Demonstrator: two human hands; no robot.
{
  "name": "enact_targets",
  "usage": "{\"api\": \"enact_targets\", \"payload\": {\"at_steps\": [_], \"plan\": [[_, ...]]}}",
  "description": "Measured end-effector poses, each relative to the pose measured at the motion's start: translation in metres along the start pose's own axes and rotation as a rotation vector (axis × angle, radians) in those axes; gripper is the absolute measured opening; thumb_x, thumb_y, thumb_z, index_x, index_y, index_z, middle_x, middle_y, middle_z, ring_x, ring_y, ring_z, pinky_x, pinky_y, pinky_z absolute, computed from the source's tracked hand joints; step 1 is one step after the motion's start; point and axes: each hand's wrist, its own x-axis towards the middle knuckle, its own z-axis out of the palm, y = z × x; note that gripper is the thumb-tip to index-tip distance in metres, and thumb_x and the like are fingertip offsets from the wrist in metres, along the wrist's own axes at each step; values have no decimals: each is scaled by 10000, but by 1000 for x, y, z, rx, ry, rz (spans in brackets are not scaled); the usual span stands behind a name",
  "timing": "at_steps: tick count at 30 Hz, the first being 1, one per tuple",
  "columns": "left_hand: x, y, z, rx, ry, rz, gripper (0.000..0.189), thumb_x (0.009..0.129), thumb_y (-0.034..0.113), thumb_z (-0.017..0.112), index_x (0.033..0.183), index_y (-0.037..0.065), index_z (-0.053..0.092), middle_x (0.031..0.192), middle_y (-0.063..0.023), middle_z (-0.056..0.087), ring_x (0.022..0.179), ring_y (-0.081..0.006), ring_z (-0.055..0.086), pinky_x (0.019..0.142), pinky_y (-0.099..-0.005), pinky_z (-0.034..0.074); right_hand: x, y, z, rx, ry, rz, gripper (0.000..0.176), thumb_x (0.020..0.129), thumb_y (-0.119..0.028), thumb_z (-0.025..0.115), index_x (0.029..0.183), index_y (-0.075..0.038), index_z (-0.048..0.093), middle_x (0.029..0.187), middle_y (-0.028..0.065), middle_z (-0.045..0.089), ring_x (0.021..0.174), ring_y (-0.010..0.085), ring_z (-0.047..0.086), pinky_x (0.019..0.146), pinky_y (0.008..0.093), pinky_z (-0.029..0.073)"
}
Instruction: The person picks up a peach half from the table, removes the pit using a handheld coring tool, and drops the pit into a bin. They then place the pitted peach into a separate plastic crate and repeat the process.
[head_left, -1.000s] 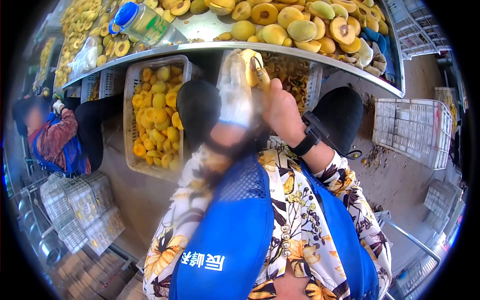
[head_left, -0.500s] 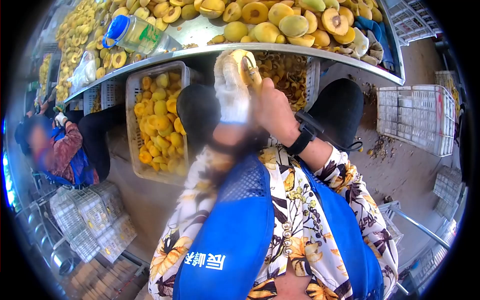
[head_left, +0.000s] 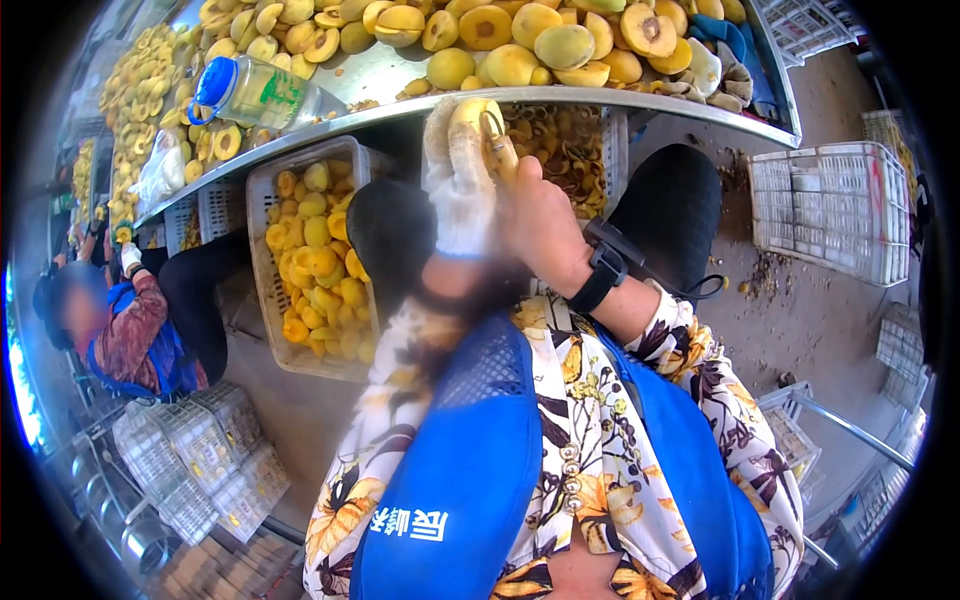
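Note:
My left hand point(head_left: 458, 190), in a white knit glove, is closed around a yellow peach piece point(head_left: 474, 112) just below the table edge. Bare and wrapped round a short handle, my right hand point(head_left: 542, 215) holds a pitting tool point(head_left: 503, 155) with a curved metal loop at its tip. The loop is against the peach piece; how deep it sits is hidden. Beneath the hands, a crate point(head_left: 617, 150) holds brownish peach scraps. Many halved yellow peaches point(head_left: 486, 28) lie on the metal table point(head_left: 385, 75) beyond.
A crate point(head_left: 258, 200) of peach halves stands left of my knee. A water bottle point(head_left: 262, 92) lies on the table by a plastic bag point(head_left: 160, 170). Cloths point(head_left: 735, 75) lie at the right corner. White crates point(head_left: 828, 212) stand right; a co-worker point(head_left: 140, 330) sits left.
The whole view has shifted slightly, with the table appearing higher. Both hands keep their grips, and the peach piece and tool loop have turned a little.

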Motion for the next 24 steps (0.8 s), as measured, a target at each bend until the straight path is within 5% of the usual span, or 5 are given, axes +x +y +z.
{"api": "enact_targets", "payload": {"at_steps": [9, 12, 15, 18, 24], "plan": [[1, -9, 2, -382, 49, -126, 399, 959, 296, 446, 1262, 38, 419, 1140, -107, 541, 971, -175, 565, 777, -285, 500, 0, -14, -9, 39, 31, 77, 235, 856, -161, 495, 901, 34, 371, 642, 299, 554, 658, 486, 549, 602, 543, 427], [2, -10, 2, -138, 36, -4, 403, 956, 288, 449, 1269, 34, 419, 1131, -105, 551, 929, -178, 582, 761, -274, 505, 1, -16, -9, 18, 30, 100, 233, 849, -153, 494, 906, 37, 371, 646, 298, 555, 659, 484, 551, 598, 541, 425], [5, -13, -3, 658, 58, 591, 404, 957, 291, 444, 1270, 37, 428, 1093, -101, 573, 887, -170, 591, 745, -262, 504, 0, -14, -9, 33, 35, 107, 224, 839, -140, 493, 901, 40, 374, 653, 300, 555, 660, 482, 553, 595, 536, 431], [1, -5, 3, -110, 36, 17, 393, 951, 284, 456, 1250, 30, 447, 1055, -101, 591, 858, -164, 594, 721, -250, 503, -1, -7, -4, 65, 29, 51, 202, 827, -128, 491, 886, 45, 405, 655, 293, 556, 668, 476, 558, 600, 528, 443], [16, -8, -19, -133, -105, -158, 323, 965, 236, 416, 1142, -6, 533, 1043, -113, 592, 927, -185, 587, 813, -291, 486, 1, 1, -7, 35, -106, -39, 117, 789, -60, 509, 847, 33, 467, 671, 243, 585, 656, 412, 591, 572, 453, 476]]}}
